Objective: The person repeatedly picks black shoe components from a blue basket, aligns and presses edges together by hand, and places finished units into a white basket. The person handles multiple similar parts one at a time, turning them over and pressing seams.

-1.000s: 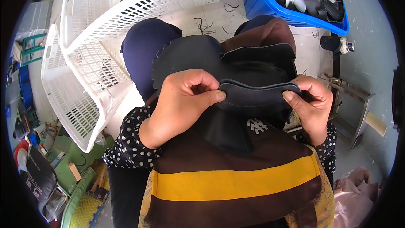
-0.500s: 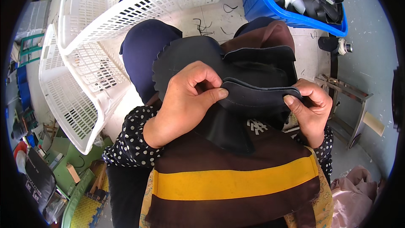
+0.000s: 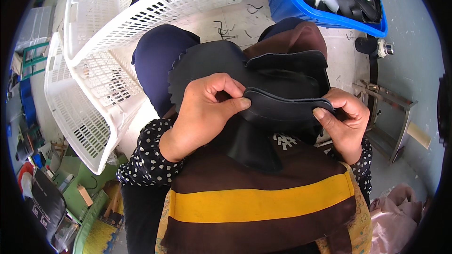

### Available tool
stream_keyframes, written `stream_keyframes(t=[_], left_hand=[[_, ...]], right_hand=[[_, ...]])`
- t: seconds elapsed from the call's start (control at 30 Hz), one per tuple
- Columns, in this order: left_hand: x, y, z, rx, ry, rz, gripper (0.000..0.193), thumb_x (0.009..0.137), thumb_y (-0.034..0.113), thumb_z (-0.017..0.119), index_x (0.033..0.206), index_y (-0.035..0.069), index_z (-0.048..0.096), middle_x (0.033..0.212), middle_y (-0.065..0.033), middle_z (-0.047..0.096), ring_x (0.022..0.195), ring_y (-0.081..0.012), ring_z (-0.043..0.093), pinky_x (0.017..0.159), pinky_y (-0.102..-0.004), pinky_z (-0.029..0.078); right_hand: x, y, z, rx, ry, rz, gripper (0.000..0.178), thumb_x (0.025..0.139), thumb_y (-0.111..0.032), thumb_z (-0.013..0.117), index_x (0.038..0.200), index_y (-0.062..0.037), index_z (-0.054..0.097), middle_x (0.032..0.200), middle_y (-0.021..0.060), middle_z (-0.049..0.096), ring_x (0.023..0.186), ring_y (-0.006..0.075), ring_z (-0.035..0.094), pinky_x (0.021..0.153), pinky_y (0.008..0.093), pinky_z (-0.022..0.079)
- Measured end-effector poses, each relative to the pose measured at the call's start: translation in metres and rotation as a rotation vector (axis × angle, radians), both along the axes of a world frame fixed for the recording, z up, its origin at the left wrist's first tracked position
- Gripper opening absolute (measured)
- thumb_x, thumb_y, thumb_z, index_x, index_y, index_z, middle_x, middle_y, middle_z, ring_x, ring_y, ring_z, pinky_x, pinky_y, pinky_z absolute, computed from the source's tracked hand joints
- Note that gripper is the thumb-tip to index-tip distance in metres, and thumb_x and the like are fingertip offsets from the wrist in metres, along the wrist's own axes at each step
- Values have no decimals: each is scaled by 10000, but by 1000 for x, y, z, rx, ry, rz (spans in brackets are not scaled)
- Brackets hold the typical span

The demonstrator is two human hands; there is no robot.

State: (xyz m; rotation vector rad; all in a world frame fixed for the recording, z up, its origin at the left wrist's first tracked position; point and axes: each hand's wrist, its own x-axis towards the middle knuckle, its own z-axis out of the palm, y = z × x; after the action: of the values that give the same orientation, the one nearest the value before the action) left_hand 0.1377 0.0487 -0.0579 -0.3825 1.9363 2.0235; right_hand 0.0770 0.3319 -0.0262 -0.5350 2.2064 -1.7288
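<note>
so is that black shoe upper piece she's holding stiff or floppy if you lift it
Probably floppy: the black shoe upper piece bends over between the left hand and the right hand, and its lower flap droops. It looks thin, so likely light. The matte surface seems unlikely to slip.

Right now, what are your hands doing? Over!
Left hand and right hand both pinching the black piece, one at each end. Held over the lap. White basket at left, apart. Nothing in the way.
</note>
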Motion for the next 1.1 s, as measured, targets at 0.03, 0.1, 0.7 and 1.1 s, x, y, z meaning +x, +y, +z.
stream_keyframes(t=[0.03, 0.1, 0.7, 1.1], left_hand=[[1, 0, -1, 19, -2, 11, 155, 874, -101, 772, 872, 14, 668, 1017, -32, 683, 846, -50, 616, 760, -205, 520], [2, 0, -3, 63, -51, 36, 162, 871, -110, 768, 877, 17, 669, 1000, -28, 678, 842, -50, 616, 759, -206, 519], [-80, 11, 9, 23, 256, -858, 210, 771, 58, 857, 914, -31, 731, 805, -69, 630, 778, -200, 646, 697, -319, 480], [-53, -13, -5, -131, 341, -701, 177, 742, -35, 834, 867, 2, 714, 802, -76, 622, 785, -230, 629, 690, -337, 479]], right_hand=[[-1, -1, 1, 12, -10, 6, 125, 862, 58, 808, 895, 6, 699, 820, 42, 693, 706, 100, 595, 654, 245, 462], [-2, -2, 6, 15, -35, 15, 130, 855, 54, 816, 914, 11, 708, 831, 42, 700, 716, 94, 606, 665, 240, 473], [-19, -19, 30, 244, -209, 287, 133, 830, 29, 837, 938, -1, 764, 818, 48, 726, 720, 107, 657, 647, 268, 492], [-11, -23, 19, 219, 55, 328, 138, 799, 28, 836, 896, -28, 755, 769, 89, 718, 672, 234, 697, 599, 330, 512]])
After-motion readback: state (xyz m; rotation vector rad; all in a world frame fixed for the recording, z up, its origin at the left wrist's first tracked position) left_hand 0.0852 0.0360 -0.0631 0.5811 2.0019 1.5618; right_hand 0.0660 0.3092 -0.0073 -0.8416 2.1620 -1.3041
